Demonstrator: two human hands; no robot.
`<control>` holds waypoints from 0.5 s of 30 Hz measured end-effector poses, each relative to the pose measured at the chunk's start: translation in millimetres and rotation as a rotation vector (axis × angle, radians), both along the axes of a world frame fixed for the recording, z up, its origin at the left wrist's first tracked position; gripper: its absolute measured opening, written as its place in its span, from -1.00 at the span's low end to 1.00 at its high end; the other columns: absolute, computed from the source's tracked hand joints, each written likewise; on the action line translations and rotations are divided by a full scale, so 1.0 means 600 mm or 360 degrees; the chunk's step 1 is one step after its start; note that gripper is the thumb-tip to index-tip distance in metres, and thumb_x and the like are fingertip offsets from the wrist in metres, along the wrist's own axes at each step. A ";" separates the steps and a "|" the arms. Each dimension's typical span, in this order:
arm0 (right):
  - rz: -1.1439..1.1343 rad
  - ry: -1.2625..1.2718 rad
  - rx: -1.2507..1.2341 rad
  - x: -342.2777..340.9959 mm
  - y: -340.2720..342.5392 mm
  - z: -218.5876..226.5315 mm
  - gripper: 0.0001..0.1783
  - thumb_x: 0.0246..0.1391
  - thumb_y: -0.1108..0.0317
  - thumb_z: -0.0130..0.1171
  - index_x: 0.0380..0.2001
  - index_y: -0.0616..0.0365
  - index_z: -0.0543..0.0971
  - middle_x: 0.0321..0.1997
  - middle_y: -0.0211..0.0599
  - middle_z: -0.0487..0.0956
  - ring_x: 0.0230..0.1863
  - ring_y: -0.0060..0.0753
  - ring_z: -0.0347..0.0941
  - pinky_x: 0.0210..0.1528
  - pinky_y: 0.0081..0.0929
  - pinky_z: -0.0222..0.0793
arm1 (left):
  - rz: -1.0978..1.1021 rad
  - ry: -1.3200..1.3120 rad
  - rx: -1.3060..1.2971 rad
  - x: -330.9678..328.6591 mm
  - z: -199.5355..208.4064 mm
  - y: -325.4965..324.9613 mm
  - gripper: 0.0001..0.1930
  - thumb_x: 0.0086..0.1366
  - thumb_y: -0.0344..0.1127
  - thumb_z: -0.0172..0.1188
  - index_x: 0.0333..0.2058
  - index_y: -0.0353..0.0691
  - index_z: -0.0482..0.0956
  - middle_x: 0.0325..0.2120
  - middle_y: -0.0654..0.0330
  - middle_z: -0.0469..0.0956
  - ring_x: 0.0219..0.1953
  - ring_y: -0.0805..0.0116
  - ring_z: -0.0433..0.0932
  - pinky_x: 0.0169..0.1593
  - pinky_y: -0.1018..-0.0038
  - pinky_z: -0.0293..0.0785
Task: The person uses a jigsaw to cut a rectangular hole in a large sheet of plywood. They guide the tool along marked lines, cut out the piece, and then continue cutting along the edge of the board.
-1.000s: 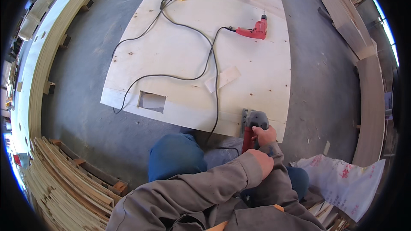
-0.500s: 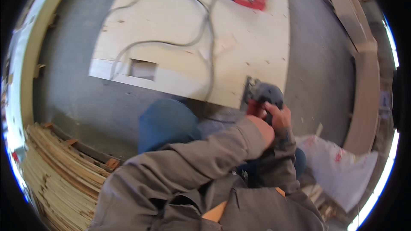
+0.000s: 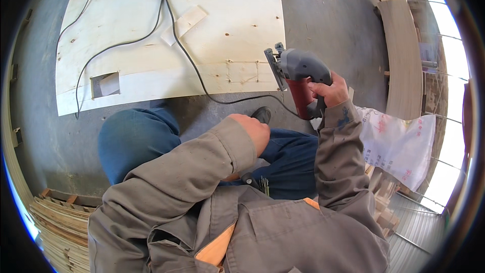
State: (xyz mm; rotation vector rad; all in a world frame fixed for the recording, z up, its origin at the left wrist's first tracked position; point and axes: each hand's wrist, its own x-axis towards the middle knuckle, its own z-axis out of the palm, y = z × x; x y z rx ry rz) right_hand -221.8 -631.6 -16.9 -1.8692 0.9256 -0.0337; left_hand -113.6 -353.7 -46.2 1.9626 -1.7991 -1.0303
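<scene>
In my right hand (image 3: 335, 91) is a red and dark grey jigsaw (image 3: 304, 91), gripped by its rear handle. It is tilted, with its metal base plate facing left, over the near right corner of a pale plywood sheet (image 3: 166, 68). My left hand (image 3: 254, 130) is off the tool, near my bent right leg, with its back toward me and its fingers hidden. The sheet has a rectangular cut-out (image 3: 105, 85) near its left front corner and a pencilled rectangle (image 3: 243, 72) at the front right.
A black cable (image 3: 189, 58) loops across the sheet to the jigsaw. A loose wood strip (image 3: 184, 24) lies on the sheet. Stacked thin boards (image 3: 65, 232) stand at lower left. A printed white sack (image 3: 394, 141) lies at right, and long boards (image 3: 401, 60) line the right side.
The jigsaw has come up off the sheet in my right hand. My left hand has left the tool and moved left. The view has shifted, and the red tool on the sheet is out of sight.
</scene>
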 end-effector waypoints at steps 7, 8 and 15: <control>0.0237 0.0175 -0.0038 -0.023 -0.087 -0.049 -0.61 -0.15 0.42 0.42 -0.18 0.29 0.67 -0.39 -0.35 0.66 -0.40 -0.50 0.55 -0.32 -0.46 0.49 | -0.0029 -0.0022 0.0051 -0.004 -0.035 -0.012 -0.83 0.27 -0.30 0.15 -0.22 -0.20 0.59 -0.30 0.04 0.65 -0.19 0.01 0.68 -0.14 0.18 0.62; 0.0238 0.0176 -0.0047 -0.027 -0.094 -0.059 -0.61 -0.16 0.40 0.43 -0.17 0.28 0.68 -0.39 -0.33 0.67 -0.39 -0.48 0.56 -0.32 -0.45 0.49 | -0.0009 -0.0031 0.0057 -0.008 -0.042 -0.019 -0.83 0.27 -0.30 0.16 -0.21 -0.20 0.59 -0.29 0.04 0.65 -0.18 0.02 0.67 -0.14 0.19 0.62; 0.0472 0.0224 -0.0226 -0.039 -0.147 -0.128 -0.54 -0.21 0.30 0.44 -0.15 0.20 0.68 -0.35 -0.13 0.69 -0.36 -0.29 0.61 -0.23 -0.31 0.51 | 0.0029 -0.0108 0.0160 -0.014 -0.094 -0.044 -0.81 0.25 -0.26 0.23 -0.20 -0.20 0.59 -0.26 0.07 0.64 -0.15 0.05 0.66 -0.14 0.21 0.61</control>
